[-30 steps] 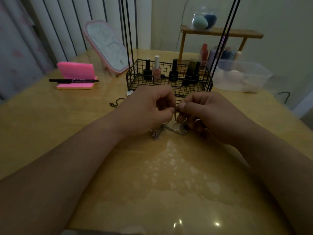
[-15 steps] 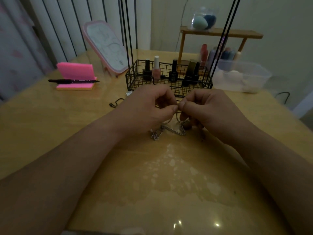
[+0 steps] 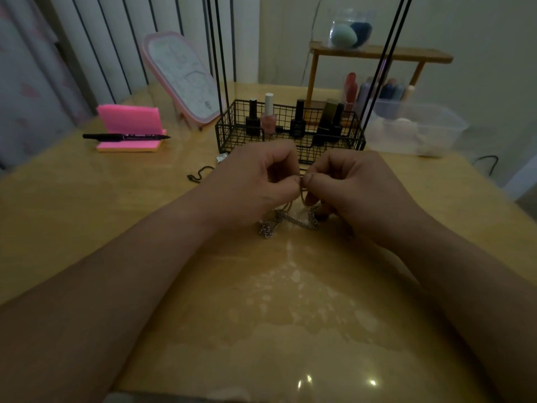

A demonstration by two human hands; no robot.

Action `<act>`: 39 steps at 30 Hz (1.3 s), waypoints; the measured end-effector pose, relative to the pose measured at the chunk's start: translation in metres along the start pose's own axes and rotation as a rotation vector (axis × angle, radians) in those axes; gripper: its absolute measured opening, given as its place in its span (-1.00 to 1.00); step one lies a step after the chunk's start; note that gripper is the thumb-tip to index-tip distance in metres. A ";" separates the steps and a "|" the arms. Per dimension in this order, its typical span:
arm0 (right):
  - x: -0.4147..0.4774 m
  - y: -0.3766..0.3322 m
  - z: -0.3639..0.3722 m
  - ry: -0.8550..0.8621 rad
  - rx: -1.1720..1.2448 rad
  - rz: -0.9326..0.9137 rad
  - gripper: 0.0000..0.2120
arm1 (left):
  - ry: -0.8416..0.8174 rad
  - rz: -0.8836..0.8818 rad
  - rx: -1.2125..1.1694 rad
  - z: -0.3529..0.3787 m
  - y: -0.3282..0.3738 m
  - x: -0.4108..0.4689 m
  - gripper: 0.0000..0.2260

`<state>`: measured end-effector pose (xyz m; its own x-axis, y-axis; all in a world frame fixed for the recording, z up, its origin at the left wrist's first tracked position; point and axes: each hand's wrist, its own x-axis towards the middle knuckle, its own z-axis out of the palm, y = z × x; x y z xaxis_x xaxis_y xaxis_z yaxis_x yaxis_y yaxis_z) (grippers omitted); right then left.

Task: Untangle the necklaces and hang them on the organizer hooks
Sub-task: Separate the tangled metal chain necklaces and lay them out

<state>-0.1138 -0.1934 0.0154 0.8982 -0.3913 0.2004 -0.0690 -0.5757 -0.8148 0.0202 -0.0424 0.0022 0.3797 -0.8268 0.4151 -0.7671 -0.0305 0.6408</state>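
A tangle of silver chain necklaces (image 3: 292, 221) hangs between my two hands and trails onto the wooden table (image 3: 87, 213). My left hand (image 3: 255, 181) and my right hand (image 3: 345, 187) meet thumb to thumb just above it, each pinching a strand. Directly behind my hands stands the black wire organizer (image 3: 229, 135), a basket base with thin black uprights rising out of frame; its hooks are out of view.
Nail polish bottles (image 3: 268, 114) stand in the basket. A pink sticky-note pad (image 3: 129, 126) with a black pen (image 3: 125, 137), a pink-framed mirror (image 3: 183, 77), a small black cord (image 3: 200, 173), a clear plastic tub (image 3: 421, 129) and a wooden shelf (image 3: 380, 52) sit around it.
Both hands have lifted slightly and drawn a little closer at the thumbs. The chain loops below have barely shifted.
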 end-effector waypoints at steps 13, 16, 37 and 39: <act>-0.002 -0.002 -0.006 -0.041 0.137 0.005 -0.92 | -0.021 -0.115 -0.184 -0.006 0.009 -0.001 -0.90; -0.002 -0.002 -0.007 -0.035 0.154 -0.010 -0.95 | -0.026 -0.083 -0.142 -0.005 0.006 0.000 -0.92; 0.000 0.003 -0.005 -0.053 0.094 -0.051 -0.96 | -0.017 -0.115 -0.162 -0.007 0.006 0.001 -0.95; -0.001 0.002 -0.006 -0.060 0.092 -0.057 -0.95 | -0.036 -0.130 -0.203 -0.009 0.005 0.001 -0.94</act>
<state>-0.1169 -0.1989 0.0165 0.9242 -0.3144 0.2169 0.0204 -0.5264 -0.8500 0.0214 -0.0381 0.0116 0.4469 -0.8429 0.2996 -0.5917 -0.0273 0.8057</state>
